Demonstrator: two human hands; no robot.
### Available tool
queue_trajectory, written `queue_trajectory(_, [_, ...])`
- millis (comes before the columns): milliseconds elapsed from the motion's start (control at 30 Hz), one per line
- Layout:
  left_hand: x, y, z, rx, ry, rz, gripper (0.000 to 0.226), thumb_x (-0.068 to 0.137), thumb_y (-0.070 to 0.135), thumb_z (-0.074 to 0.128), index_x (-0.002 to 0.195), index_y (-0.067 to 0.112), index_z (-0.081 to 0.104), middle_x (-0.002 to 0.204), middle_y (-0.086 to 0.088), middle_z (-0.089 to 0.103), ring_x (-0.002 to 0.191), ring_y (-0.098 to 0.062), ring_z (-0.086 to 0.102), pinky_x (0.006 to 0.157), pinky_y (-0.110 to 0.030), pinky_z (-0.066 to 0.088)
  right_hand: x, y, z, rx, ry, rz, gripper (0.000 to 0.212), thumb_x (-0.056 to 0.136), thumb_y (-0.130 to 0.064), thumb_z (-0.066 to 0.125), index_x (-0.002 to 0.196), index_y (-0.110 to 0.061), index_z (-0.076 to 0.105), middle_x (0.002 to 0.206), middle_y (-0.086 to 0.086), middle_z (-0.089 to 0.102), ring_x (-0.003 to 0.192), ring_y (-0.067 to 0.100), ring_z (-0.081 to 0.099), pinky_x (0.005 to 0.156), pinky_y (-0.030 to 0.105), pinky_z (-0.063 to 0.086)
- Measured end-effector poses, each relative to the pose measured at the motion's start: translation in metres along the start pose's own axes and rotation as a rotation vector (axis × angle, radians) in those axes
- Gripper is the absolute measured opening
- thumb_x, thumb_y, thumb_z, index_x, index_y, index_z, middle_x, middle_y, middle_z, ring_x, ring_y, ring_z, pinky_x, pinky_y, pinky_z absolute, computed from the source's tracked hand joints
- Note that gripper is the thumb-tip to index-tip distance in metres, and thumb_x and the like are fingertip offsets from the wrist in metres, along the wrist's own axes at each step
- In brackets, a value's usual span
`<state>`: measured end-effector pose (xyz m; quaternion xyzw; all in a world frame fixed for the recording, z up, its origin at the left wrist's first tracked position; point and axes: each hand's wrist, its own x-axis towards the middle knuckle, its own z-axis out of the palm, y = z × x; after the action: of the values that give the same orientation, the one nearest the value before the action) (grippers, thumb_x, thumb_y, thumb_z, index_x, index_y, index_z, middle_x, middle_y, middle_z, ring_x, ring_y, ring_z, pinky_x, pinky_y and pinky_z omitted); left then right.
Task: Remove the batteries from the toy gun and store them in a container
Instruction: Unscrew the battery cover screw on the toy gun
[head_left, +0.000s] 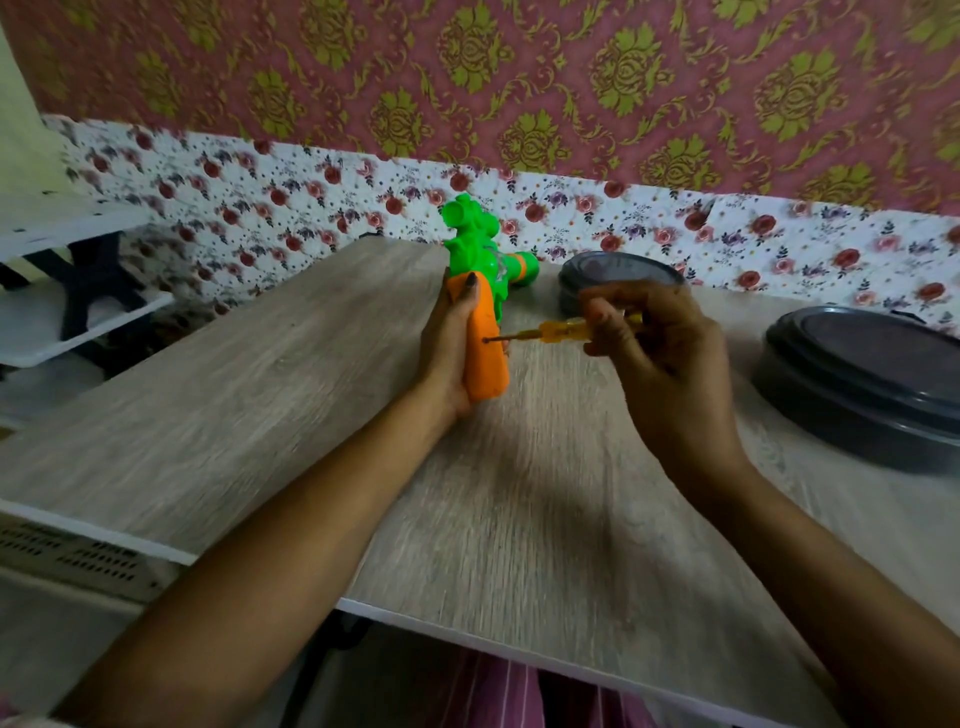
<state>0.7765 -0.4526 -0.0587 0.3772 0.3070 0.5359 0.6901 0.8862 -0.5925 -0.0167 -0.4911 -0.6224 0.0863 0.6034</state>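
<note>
Unscrewing was the step in hand: left hand (453, 358) gripped the toy gun (480, 306) above the bench (260, 405), right hand (657, 358) pinched a screwdriver (550, 332) at the grip's screw (batteries unseen), cover lifting next, container (872, 389) nearby.

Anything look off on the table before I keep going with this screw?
Nothing stands out. The left hand holds the toy gun by its orange grip, and the right hand has the screwdriver tip set squarely in the grip's screw hole. Both dark containers sit flat, with nothing spilled or broken.
</note>
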Motion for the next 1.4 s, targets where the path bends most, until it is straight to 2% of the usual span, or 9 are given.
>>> queue_trajectory(133, [-0.001,-0.003,-0.001,-0.004,-0.016,-0.019,0.051,0.091,0.041,0.051,0.137,0.02,0.045,0.107,-0.013,0.056,0.066,-0.017,0.054,0.046,-0.021,0.048,0.008,-0.001,0.004,0.135,0.132,0.042,0.025,0.084,-0.008,0.063,0.1,-0.027,0.059,0.087,0.006,0.063,0.082,0.028,0.064,0.077,0.037,0.056])
queue_trajectory(267, [-0.001,0.001,-0.002,-0.051,0.009,-0.021,0.05,0.092,0.039,0.05,0.137,0.017,0.043,0.09,-0.006,0.057,0.062,-0.017,0.053,0.046,-0.021,0.048,0.011,-0.003,0.008,0.367,0.185,0.096,0.034,0.081,0.014,0.054,0.091,-0.017,0.06,0.089,-0.005,0.065,0.086,0.006,0.063,0.088,0.03,0.053])
queue_trajectory(467, [-0.003,0.0,-0.002,-0.006,-0.002,-0.003,0.049,0.092,0.04,0.05,0.136,0.019,0.045,0.085,-0.005,0.058,0.06,-0.016,0.053,0.047,-0.021,0.048,0.014,-0.001,0.01,0.374,0.212,0.101,0.022,0.083,0.003,0.06,0.094,-0.016,0.065,0.092,0.014,0.064,0.088,0.021,0.061,0.085,0.033,0.053])
queue_trajectory(633, [-0.005,0.001,-0.001,-0.027,0.012,-0.017,0.043,0.092,0.038,0.051,0.13,0.02,0.047,0.087,-0.005,0.058,0.06,-0.016,0.053,0.048,-0.021,0.047,0.01,0.004,0.01,0.413,0.227,0.083,0.028,0.085,0.01,0.053,0.095,-0.015,0.061,0.092,-0.001,0.065,0.091,0.009,0.062,0.089,0.027,0.052])
queue_trajectory(733, [-0.006,0.002,-0.001,-0.032,-0.001,-0.011,0.032,0.093,0.037,0.05,0.122,0.023,0.048,0.086,-0.005,0.057,0.061,-0.016,0.053,0.049,-0.022,0.047,0.009,0.008,0.011,0.406,0.224,0.079,0.024,0.085,0.005,0.055,0.095,-0.015,0.063,0.096,0.008,0.065,0.093,0.014,0.062,0.091,0.034,0.051])
queue_trajectory(800, [-0.006,0.001,-0.001,-0.018,-0.003,-0.015,0.036,0.092,0.039,0.05,0.125,0.023,0.049,0.089,-0.005,0.057,0.063,-0.016,0.053,0.048,-0.022,0.047,0.009,0.009,0.011,0.402,0.23,0.069,0.019,0.081,-0.005,0.061,0.095,-0.017,0.065,0.095,0.014,0.063,0.092,0.022,0.061,0.089,0.038,0.052])
queue_trajectory(1033, [-0.003,-0.002,-0.002,0.004,-0.006,-0.002,0.049,0.092,0.04,0.048,0.136,0.018,0.044,0.094,-0.007,0.058,0.053,-0.014,0.055,0.046,-0.02,0.048,0.008,0.004,0.015,0.482,0.216,0.024,0.023,0.082,-0.002,0.057,0.099,-0.018,0.061,0.098,-0.006,0.066,0.1,0.014,0.062,0.093,0.03,0.05])
queue_trajectory(1167, [-0.001,-0.002,-0.001,0.01,0.002,0.016,0.049,0.093,0.039,0.048,0.137,0.019,0.044,0.095,-0.007,0.058,0.052,-0.013,0.056,0.046,-0.021,0.048,0.007,0.004,0.015,0.475,0.242,0.01,0.02,0.076,-0.006,0.063,0.092,-0.018,0.063,0.088,-0.003,0.066,0.087,0.013,0.062,0.085,0.033,0.051])
queue_trajectory(1400, [-0.002,-0.003,-0.002,0.038,-0.019,0.038,0.049,0.094,0.04,0.047,0.139,0.02,0.042,0.107,-0.01,0.058,0.057,-0.014,0.056,0.047,-0.021,0.049,0.004,0.002,0.017,0.481,0.225,-0.009,0.019,0.083,0.0,0.056,0.1,-0.009,0.06,0.101,0.008,0.064,0.101,0.021,0.063,0.092,0.034,0.051])
